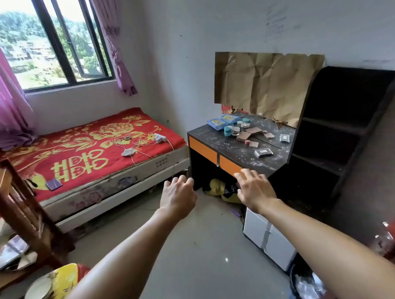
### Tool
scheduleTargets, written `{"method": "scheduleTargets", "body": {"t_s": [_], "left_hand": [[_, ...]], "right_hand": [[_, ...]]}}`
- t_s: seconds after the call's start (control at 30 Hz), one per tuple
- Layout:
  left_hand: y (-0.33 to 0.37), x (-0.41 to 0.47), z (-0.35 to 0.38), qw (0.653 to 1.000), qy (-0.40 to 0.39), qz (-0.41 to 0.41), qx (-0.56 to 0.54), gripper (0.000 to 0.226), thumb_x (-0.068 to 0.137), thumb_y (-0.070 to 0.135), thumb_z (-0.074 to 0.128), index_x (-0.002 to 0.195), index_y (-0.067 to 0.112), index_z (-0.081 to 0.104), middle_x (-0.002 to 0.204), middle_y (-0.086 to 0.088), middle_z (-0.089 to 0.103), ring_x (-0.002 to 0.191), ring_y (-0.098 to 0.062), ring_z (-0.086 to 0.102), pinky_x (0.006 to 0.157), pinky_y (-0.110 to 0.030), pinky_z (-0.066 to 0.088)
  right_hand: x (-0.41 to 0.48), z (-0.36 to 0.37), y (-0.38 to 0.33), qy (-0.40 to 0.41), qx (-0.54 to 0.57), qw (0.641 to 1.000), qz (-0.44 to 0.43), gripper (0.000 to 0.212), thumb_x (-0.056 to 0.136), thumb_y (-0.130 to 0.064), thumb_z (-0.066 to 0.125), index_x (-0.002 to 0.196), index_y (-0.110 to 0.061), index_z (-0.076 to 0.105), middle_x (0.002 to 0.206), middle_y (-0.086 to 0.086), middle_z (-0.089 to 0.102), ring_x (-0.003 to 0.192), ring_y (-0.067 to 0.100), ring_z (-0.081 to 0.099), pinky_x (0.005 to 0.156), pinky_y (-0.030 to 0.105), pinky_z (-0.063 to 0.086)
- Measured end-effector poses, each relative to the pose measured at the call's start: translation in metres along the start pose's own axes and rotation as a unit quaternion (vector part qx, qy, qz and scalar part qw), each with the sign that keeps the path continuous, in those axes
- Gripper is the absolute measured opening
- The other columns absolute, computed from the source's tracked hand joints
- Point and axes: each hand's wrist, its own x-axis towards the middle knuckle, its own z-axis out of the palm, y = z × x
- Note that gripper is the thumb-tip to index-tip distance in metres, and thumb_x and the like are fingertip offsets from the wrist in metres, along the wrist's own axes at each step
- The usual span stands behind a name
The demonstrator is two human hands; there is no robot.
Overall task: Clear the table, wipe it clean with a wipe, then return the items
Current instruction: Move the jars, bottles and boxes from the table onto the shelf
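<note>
A dark, dusty table (221, 143) with orange drawer fronts stands against the wall. On it lie blue wipe packets (217, 123), several small jars (235, 129), brown square compacts (244, 135) and silver flat cases (263, 152). My left hand (178, 196) and my right hand (254, 190) are stretched out in front of the table, below its top. Both hold nothing, with fingers loosely spread. The right hand is near the table's front right corner.
A bed (84, 150) with a red patterned cover, cables and a power strip (159, 138) stands to the left. A dark shelf unit (340, 132) adjoins the table on the right. A white box (267, 239) sits on the floor; a wooden chair (22, 210) is at lower left.
</note>
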Motion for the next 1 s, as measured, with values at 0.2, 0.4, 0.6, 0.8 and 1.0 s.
{"method": "scheduleTargets", "body": {"t_s": [0.2,0.4,0.6,0.8,1.0], "left_hand": [[-0.026,0.089,0.042,1.0,-0.008,0.023,-0.013,0.02,0.09,0.029,0.044,0.102,0.017,0.054,0.102,-0.004,0.056,0.101,-0.026,0.052,0.086,-0.037,0.037],[-0.057,0.194,0.077,0.996,-0.013,0.075,-0.041,0.02,0.091,0.03,0.043,0.101,0.017,0.054,0.101,-0.003,0.056,0.099,-0.025,0.054,0.084,-0.036,0.039],[-0.075,0.295,0.094,0.991,-0.023,0.115,-0.069,0.022,0.091,0.029,0.045,0.104,0.015,0.055,0.1,-0.004,0.057,0.098,-0.025,0.055,0.079,-0.035,0.04],[-0.077,0.378,0.138,0.984,-0.042,0.147,-0.09,0.021,0.091,0.03,0.045,0.103,0.016,0.056,0.1,-0.003,0.057,0.095,-0.025,0.056,0.075,-0.035,0.042],[-0.079,0.472,0.185,0.982,-0.063,0.153,-0.092,0.021,0.09,0.028,0.045,0.102,0.015,0.056,0.1,-0.001,0.058,0.094,-0.024,0.057,0.072,-0.034,0.044]], "right_hand": [[0.086,0.038,0.013,-0.019,0.0,1.0,0.018,0.047,0.089,-0.027,0.047,0.134,-0.018,0.036,0.138,0.01,0.04,0.124,0.028,0.042,0.097,0.042,0.038],[0.182,0.067,0.03,-0.038,0.008,0.997,0.067,0.048,0.09,-0.029,0.048,0.135,-0.018,0.036,0.139,0.008,0.039,0.124,0.028,0.041,0.099,0.042,0.039],[0.26,0.083,0.045,-0.046,0.033,0.992,0.108,0.048,0.091,-0.031,0.048,0.136,-0.019,0.037,0.14,0.007,0.04,0.124,0.027,0.043,0.098,0.041,0.039],[0.33,0.117,0.077,-0.066,0.035,0.987,0.139,0.047,0.092,-0.032,0.046,0.136,-0.021,0.037,0.139,0.005,0.041,0.124,0.025,0.043,0.097,0.039,0.039],[0.421,0.161,0.12,-0.084,0.051,0.984,0.146,0.042,0.092,-0.033,0.046,0.132,-0.021,0.04,0.134,0.004,0.045,0.118,0.025,0.047,0.094,0.039,0.042]]}}
